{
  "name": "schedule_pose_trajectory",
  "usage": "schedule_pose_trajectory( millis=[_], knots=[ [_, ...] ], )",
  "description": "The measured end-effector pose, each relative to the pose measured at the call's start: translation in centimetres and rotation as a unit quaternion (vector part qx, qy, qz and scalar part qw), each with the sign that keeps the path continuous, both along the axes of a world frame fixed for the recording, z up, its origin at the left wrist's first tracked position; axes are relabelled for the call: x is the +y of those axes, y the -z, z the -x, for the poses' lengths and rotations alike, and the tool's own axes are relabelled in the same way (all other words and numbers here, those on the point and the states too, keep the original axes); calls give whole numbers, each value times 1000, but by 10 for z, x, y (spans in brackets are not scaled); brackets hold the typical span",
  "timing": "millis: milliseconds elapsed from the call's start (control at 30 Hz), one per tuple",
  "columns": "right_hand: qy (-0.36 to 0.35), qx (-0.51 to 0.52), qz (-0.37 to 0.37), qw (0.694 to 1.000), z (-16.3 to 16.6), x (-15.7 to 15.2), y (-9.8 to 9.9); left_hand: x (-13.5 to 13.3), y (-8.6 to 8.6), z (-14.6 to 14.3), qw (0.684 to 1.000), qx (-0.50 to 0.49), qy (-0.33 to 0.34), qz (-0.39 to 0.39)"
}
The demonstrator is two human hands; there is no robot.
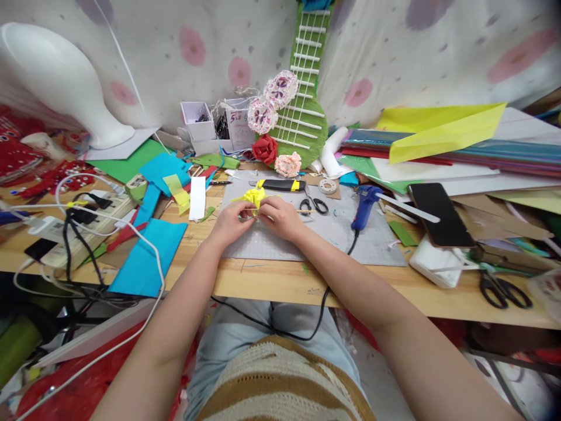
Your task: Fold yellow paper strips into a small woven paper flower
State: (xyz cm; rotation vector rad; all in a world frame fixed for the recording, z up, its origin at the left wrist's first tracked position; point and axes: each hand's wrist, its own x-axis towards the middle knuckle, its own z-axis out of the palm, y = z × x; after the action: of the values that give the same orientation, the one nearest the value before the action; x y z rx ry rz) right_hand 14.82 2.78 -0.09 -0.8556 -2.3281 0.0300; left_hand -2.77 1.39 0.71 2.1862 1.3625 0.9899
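Note:
A bunched yellow crepe-paper piece (253,196) is between my two hands, above the grey cutting mat (263,250). My left hand (234,223) has its fingers curled in a pinch at the yellow paper's near side. Close against it, my right hand (279,218) pinches the paper's lower end. A thin wooden stick (302,211) runs sideways under the right-hand fingers and pokes out to the right; which fingers grip it is hidden. Just beyond the hands lie a black-and-yellow utility knife (280,185) and small black scissors (314,206).
A blue glue gun (364,207) rests on the mat, its cord hanging over the table edge. A green paper guitar (302,123) with flowers stands behind. Blue paper (151,257) and a power strip (96,231) lie left; a phone (439,214) and larger scissors (504,290) right.

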Motion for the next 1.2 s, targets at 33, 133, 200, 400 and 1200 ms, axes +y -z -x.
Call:
schedule_pose_trajectory(
  millis=[33,133,200,400,1200],
  knots=[
    [-2,5,2,1000,0,1,0,1,1,0,1000,8,-6,-12],
    [-6,20,10,1000,0,1,1,3,3,-1,999,15,-28,-34],
    [-6,30,9,1000,0,1,1,4,5,-1,999,9,-32,-42],
    [16,15,-12,1000,-2,-1,0,6,8,1,997,-14,-73,-25],
    [44,68,-19,997,2,5,2,6,10,-8,987,-139,-85,6]
  ],
)
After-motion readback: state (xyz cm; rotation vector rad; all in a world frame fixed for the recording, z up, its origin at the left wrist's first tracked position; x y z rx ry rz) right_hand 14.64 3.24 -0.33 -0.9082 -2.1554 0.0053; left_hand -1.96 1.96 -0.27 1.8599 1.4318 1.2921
